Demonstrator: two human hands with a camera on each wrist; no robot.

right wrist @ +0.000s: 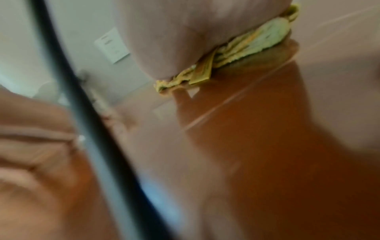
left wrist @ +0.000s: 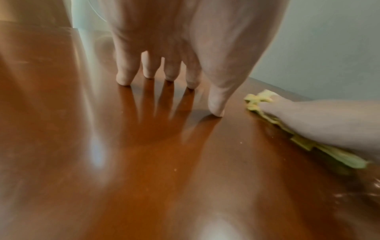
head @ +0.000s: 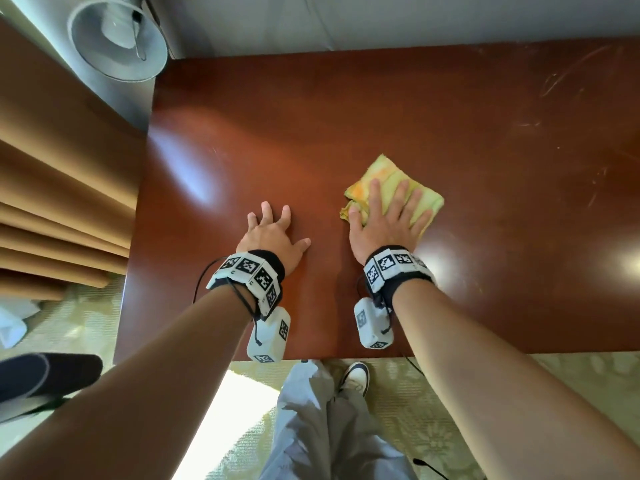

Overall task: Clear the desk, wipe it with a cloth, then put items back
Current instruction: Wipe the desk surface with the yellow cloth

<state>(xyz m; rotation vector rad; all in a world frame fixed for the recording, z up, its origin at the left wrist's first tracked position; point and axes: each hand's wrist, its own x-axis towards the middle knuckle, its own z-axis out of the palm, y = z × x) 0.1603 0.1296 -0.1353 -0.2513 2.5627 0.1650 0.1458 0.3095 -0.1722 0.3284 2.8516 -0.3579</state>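
Observation:
A folded yellow-green cloth [head: 398, 181] lies on the glossy red-brown desk [head: 311, 133], right of centre. My right hand [head: 388, 216] presses flat on the cloth with straight, spread fingers. The cloth [right wrist: 246, 47] shows under the palm [right wrist: 174, 40] in the blurred right wrist view. My left hand [head: 270, 233] rests on the bare desk to the left of the cloth, fingers spread. In the left wrist view its fingertips [left wrist: 123, 79] touch the wood, and the cloth [left wrist: 257, 100] with my right hand [left wrist: 318, 123] on it lies at the right.
A white lampshade [head: 117, 39] stands at the desk's far left corner. Tan curtains [head: 52, 202] hang at the left. Scratches mark the desk's far right [head: 561, 74]. A dark object [head: 45, 375] lies on the patterned floor at the lower left. My shoe [head: 356, 375] is below the desk's near edge.

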